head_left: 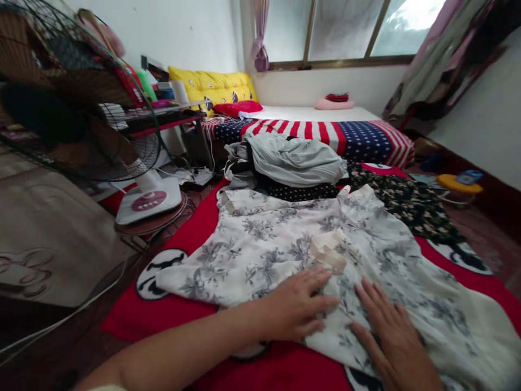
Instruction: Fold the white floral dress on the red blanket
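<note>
Both hands pressing flat on floral garment.
Left hand point(299, 307) and right hand point(388, 336) are lying open, fingers spread, gripping nothing, side by side on the white floral garment point(285, 244), which is lying spread on the red blanket point(195, 228); clothes pile point(291, 163) sitting just behind it.

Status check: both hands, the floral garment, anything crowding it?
Left hand and right hand flat, open, pressing white floral garment on red mat. Clothes pile at far edge; dark floral garment alongside.
</note>
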`<state>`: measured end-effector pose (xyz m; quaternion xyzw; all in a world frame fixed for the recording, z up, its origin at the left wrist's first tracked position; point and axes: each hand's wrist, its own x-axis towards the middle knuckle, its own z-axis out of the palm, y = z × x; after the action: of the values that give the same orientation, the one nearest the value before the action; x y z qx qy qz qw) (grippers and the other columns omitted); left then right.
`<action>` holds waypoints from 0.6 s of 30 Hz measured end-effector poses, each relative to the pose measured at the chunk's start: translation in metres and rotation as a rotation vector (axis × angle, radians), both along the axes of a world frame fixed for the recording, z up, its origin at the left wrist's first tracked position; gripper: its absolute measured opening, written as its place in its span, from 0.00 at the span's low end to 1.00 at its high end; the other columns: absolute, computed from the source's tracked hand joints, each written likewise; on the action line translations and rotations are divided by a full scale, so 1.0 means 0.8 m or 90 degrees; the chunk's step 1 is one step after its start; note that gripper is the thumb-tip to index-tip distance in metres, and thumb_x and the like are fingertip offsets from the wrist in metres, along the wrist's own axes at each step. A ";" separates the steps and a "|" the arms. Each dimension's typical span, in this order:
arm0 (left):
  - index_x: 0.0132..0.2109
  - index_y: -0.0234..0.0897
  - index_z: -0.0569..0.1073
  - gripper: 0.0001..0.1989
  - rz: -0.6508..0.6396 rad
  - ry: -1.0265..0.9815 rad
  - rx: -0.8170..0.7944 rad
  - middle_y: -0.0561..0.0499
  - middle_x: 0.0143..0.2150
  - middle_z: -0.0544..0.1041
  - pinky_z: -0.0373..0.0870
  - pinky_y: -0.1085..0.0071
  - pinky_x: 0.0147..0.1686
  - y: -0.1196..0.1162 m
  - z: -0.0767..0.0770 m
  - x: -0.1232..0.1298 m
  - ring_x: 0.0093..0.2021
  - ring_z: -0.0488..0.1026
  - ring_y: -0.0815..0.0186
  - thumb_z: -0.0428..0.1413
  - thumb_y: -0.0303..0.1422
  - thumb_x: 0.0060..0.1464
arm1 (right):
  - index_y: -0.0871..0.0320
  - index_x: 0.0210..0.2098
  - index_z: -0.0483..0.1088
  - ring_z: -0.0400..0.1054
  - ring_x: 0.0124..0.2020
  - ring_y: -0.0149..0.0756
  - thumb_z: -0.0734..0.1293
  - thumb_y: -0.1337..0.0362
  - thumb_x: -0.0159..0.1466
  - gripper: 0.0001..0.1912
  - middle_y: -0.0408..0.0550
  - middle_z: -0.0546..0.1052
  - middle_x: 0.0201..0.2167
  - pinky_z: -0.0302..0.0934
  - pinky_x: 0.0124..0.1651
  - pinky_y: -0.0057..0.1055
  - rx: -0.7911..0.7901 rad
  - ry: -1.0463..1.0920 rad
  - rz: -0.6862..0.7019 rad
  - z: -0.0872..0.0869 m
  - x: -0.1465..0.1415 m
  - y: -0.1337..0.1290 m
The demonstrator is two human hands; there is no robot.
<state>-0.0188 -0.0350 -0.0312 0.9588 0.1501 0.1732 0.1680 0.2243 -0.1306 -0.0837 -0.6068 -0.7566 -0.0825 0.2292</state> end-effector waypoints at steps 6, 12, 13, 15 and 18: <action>0.60 0.40 0.68 0.19 0.313 -0.002 -0.072 0.43 0.58 0.73 0.66 0.64 0.58 0.005 0.031 -0.154 0.58 0.69 0.61 0.49 0.33 0.63 | 0.50 0.58 0.64 0.64 0.59 0.49 0.61 0.60 0.67 0.20 0.52 0.68 0.60 0.59 0.60 0.51 0.052 0.174 0.026 0.040 -0.020 -0.004; 0.49 0.42 0.77 0.14 0.435 0.040 -0.120 0.49 0.46 0.80 0.71 0.67 0.49 0.009 0.030 -0.225 0.47 0.76 0.61 0.51 0.39 0.61 | 0.51 0.55 0.66 0.64 0.58 0.45 0.64 0.67 0.65 0.19 0.52 0.71 0.57 0.62 0.59 0.46 0.062 0.176 0.149 0.079 -0.066 0.067; 0.47 0.42 0.78 0.14 0.446 0.041 -0.128 0.49 0.45 0.81 0.71 0.68 0.48 0.010 0.030 -0.228 0.46 0.77 0.62 0.51 0.40 0.61 | 0.52 0.56 0.66 0.64 0.59 0.45 0.64 0.68 0.64 0.20 0.52 0.71 0.56 0.61 0.59 0.47 0.058 0.161 0.178 0.080 -0.074 0.080; 0.45 0.42 0.79 0.15 0.483 0.026 -0.132 0.50 0.44 0.81 0.71 0.69 0.47 0.016 0.033 -0.233 0.44 0.77 0.62 0.50 0.41 0.61 | 0.53 0.57 0.65 0.64 0.60 0.48 0.65 0.69 0.62 0.24 0.53 0.73 0.56 0.58 0.61 0.51 0.028 0.123 0.230 0.080 -0.091 0.102; 0.43 0.38 0.78 0.16 0.579 -0.037 -0.097 0.47 0.45 0.80 0.69 0.66 0.50 0.038 0.038 -0.242 0.46 0.76 0.60 0.49 0.41 0.59 | 0.55 0.62 0.59 0.65 0.58 0.50 0.67 0.69 0.59 0.32 0.55 0.73 0.55 0.54 0.62 0.57 -0.054 0.083 0.271 0.077 -0.113 0.118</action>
<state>-0.2125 -0.0046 -0.0012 0.7751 0.5632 0.2444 0.1494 0.1336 -0.0365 -0.0222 -0.4467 -0.8539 0.0392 0.2640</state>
